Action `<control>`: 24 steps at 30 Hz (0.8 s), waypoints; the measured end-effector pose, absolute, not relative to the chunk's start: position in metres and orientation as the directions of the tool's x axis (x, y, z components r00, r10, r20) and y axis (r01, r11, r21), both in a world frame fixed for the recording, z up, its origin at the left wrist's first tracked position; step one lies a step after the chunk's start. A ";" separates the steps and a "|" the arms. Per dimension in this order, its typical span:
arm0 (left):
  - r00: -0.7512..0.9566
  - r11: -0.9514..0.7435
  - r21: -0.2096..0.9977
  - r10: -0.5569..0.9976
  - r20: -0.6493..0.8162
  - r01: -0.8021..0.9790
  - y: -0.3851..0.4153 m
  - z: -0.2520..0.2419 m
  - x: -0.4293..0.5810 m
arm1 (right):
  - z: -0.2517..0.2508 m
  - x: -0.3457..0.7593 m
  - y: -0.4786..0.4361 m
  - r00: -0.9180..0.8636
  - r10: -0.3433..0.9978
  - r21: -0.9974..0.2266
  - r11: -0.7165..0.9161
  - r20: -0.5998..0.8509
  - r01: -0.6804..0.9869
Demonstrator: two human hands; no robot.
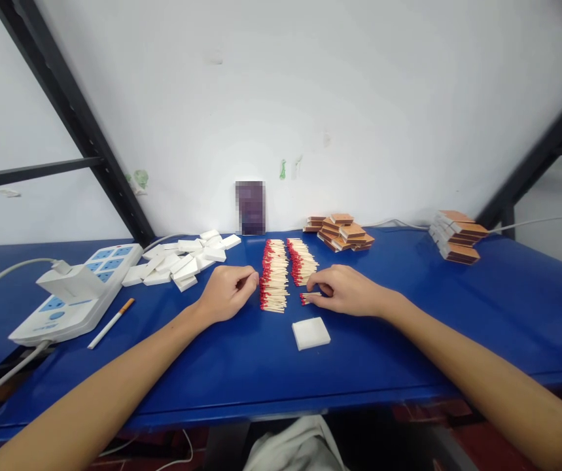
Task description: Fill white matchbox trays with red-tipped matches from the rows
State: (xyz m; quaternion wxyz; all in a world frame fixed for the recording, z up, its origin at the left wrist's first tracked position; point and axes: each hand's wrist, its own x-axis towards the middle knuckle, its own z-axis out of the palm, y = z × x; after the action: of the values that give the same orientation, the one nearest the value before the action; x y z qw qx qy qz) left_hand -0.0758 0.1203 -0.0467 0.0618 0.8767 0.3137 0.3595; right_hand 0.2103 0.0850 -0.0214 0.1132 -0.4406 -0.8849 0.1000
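Observation:
Two long rows of red-headed matchsticks lie on the blue table, a left row [275, 278] and a shorter right row [303, 260]. My left hand [226, 292] is closed with thumb against curled fingers, its tip at the red heads of the left row; whether it holds anything is hidden. At the near end of the right row, my right hand [349, 291] pinches a small bunch of matchsticks [305, 298] between thumb and fingers. Just in front of it sits a white matchbox tray [311, 333], its inside hard to make out.
White trays [190, 258] are heaped at back left, beside a power strip [84, 288] and a cigarette [111, 323]. Brown matchbox sleeves [342, 232] pile at the back, with more boxes [457, 235] at right. A pixelated dark object [250, 208] stands against the wall.

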 end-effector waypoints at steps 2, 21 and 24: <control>0.547 -0.797 0.331 0.592 0.592 0.506 0.120 -0.047 -0.076 | -0.021 0.210 0.085 -0.586 0.802 -0.281 0.593 0.117 0.755; 0.552 -0.800 0.328 0.588 0.591 0.502 0.120 -0.047 -0.076 | -0.023 0.210 0.086 -0.588 0.806 -0.303 0.579 0.072 0.757; 0.553 -0.801 0.329 0.589 0.590 0.501 0.120 -0.047 -0.076 | -0.023 0.209 0.085 -0.582 0.810 -0.310 0.573 0.073 0.758</control>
State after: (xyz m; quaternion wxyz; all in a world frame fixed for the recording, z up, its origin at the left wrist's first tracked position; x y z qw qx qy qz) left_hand -0.0762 0.1201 -0.0469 0.0614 0.8791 0.3098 0.3569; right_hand 0.2092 0.0851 -0.0232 0.1039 -0.4452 -0.8808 0.1235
